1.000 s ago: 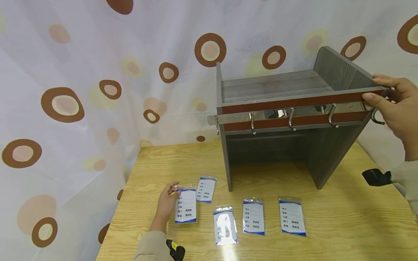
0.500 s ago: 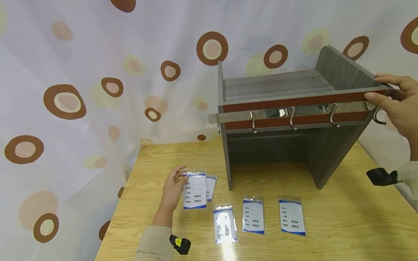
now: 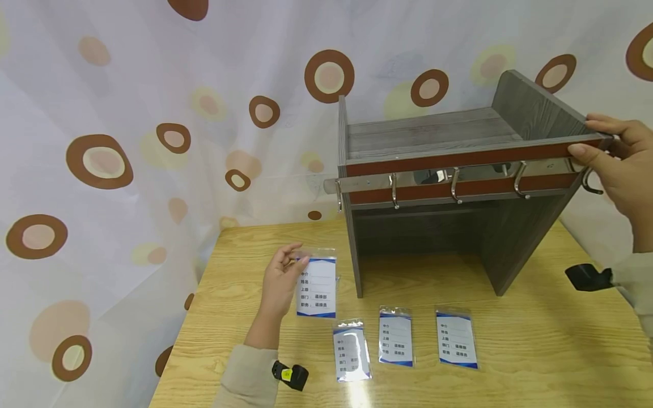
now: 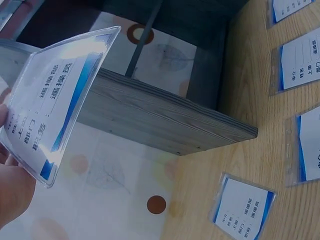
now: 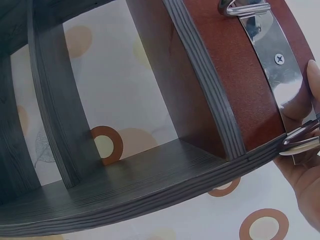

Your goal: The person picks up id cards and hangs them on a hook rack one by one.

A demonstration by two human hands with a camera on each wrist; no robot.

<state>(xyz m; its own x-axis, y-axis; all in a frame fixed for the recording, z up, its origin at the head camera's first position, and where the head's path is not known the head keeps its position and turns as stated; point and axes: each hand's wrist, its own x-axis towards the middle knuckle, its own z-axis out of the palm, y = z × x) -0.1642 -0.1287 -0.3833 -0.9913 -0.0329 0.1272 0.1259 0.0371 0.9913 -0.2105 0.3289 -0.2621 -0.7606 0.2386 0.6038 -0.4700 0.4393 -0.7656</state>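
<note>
My left hand [image 3: 283,277] pinches a clear plastic badge holder [image 3: 317,289] by its upper left edge, thumb in front. The badge has a white card with blue corners and printed lines. In the left wrist view the raised badge holder [image 4: 60,100] tilts in front of the rack's side panel. A second badge [image 4: 243,207] lies on the table below it, mostly hidden behind the held one in the head view. My right hand [image 3: 624,164] grips the front right corner of a grey wooden rack [image 3: 433,127], thumb on the front rail, beside the end hook [image 5: 302,140].
A metal strip with several hooks [image 3: 456,186] runs along the rack's red front. Three badges, a left one [image 3: 352,354], a middle one [image 3: 395,338] and a right one [image 3: 457,340], lie in a row before it. A spotted curtain [image 3: 204,85] hangs behind the wooden table [image 3: 245,243].
My left hand has lifted the badge up and to the right, across the badge lying behind it. The right hand keeps its hold on the rack's corner.
</note>
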